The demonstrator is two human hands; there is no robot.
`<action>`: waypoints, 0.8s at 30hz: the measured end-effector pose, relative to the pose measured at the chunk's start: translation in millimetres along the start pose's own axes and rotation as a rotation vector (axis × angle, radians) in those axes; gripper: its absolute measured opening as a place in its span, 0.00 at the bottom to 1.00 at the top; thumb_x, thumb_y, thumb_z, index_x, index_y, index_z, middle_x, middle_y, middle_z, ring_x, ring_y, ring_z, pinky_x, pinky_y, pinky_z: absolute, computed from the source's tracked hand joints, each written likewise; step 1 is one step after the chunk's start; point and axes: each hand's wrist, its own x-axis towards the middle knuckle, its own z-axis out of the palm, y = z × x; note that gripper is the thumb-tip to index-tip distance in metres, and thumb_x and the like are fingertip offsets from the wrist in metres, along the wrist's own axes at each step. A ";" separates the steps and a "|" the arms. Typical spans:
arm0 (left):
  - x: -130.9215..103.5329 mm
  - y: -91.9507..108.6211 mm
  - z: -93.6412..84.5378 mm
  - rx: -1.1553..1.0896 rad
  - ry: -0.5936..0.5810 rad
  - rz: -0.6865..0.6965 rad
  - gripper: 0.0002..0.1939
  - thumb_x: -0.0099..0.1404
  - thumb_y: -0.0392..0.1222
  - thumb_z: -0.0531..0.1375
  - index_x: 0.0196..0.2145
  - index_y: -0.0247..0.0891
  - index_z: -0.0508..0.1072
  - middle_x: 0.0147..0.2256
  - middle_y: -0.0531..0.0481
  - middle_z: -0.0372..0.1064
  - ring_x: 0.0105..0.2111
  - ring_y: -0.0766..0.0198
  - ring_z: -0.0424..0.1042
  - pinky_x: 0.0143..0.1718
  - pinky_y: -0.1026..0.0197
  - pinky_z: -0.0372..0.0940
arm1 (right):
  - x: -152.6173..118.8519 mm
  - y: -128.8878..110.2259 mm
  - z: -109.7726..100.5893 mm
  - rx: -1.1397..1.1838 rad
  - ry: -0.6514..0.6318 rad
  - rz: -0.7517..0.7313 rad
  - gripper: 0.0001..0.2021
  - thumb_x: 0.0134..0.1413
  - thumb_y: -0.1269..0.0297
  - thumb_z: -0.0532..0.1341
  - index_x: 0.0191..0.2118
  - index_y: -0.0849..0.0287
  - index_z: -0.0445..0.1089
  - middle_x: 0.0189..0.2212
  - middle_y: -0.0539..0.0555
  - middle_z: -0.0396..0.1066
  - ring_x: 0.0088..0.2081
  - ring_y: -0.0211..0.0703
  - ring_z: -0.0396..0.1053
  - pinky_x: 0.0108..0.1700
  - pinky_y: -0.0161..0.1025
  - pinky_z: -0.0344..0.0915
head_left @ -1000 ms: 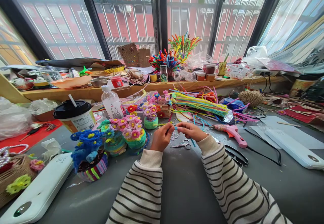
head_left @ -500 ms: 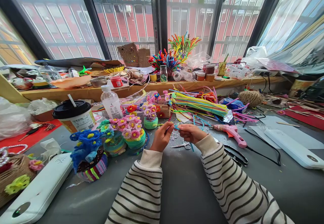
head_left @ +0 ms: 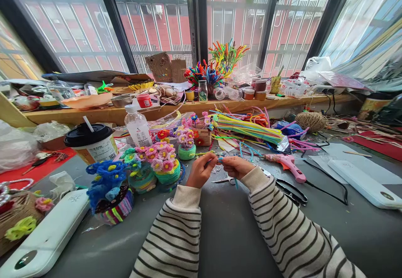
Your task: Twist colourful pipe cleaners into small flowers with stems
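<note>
Over the middle of the grey table, my left hand [head_left: 202, 170] and my right hand [head_left: 238, 167] meet fingertip to fingertip. Both pinch a light-blue pipe cleaner [head_left: 220, 160], most of which the fingers hide. A blue end of it hangs below my right hand. Just under the hands lies a pair of small scissors [head_left: 226, 179], partly covered by my right hand. Black-handled pliers [head_left: 292, 191] rest beside my right sleeve. Left of my left hand stand a pot of pink pipe-cleaner flowers [head_left: 163, 157] and a pot of blue ones [head_left: 109, 181].
A pink glue gun [head_left: 287, 165] with a black cord lies to the right. Behind the hands is a bundle of coloured pipe cleaners [head_left: 251, 126]. A lidded drink cup [head_left: 91, 142] and a plastic bottle [head_left: 138, 125] stand left. White lamp-like devices [head_left: 366, 181] lie at both sides.
My fingertips have shifted slightly on the blue pipe cleaner, and the blue end below my right hand has moved a little left. Both hands keep their pinch.
</note>
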 end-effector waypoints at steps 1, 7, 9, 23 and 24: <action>0.1 -0.1 -0.2 0.011 -0.008 -0.001 0.12 0.58 0.45 0.45 0.26 0.37 0.62 0.22 0.54 0.59 0.23 0.70 0.59 0.26 0.69 0.54 | -0.1 -0.1 0.3 -0.011 0.009 -0.004 0.16 0.32 0.55 0.63 0.26 0.64 0.66 0.08 0.38 0.39 0.12 0.24 0.35 0.13 0.28 0.30; 0.8 -3.0 -0.3 0.108 -0.013 -0.008 0.15 0.59 0.46 0.43 0.23 0.37 0.62 0.19 0.55 0.56 0.21 0.71 0.56 0.24 0.68 0.51 | -2.4 -4.0 6.5 -0.166 0.138 -0.026 0.16 0.29 0.54 0.63 0.24 0.62 0.66 0.08 0.38 0.39 0.12 0.25 0.34 0.14 0.30 0.29; 1.5 -4.6 -0.2 0.159 -0.006 -0.016 0.16 0.59 0.46 0.43 0.22 0.36 0.62 0.19 0.55 0.57 0.21 0.70 0.57 0.24 0.68 0.50 | -2.7 -5.3 7.9 -0.277 0.195 -0.049 0.16 0.30 0.53 0.62 0.24 0.62 0.67 0.07 0.38 0.39 0.11 0.25 0.35 0.13 0.30 0.30; 5.9 -16.5 -2.8 0.313 -0.082 -0.120 0.21 0.56 0.52 0.44 0.18 0.35 0.66 0.18 0.53 0.62 0.21 0.69 0.58 0.22 0.68 0.48 | -0.3 -3.9 3.8 -1.098 0.355 -0.411 0.15 0.37 0.54 0.59 0.25 0.63 0.71 0.13 0.46 0.60 0.14 0.27 0.45 0.17 0.30 0.43; 6.1 -17.3 -2.5 0.309 -0.091 -0.140 0.21 0.56 0.52 0.44 0.18 0.35 0.66 0.18 0.52 0.63 0.21 0.69 0.58 0.22 0.68 0.47 | 0.2 -3.2 3.6 -1.160 0.361 -0.428 0.14 0.39 0.55 0.59 0.25 0.63 0.71 0.12 0.46 0.60 0.14 0.27 0.45 0.17 0.29 0.43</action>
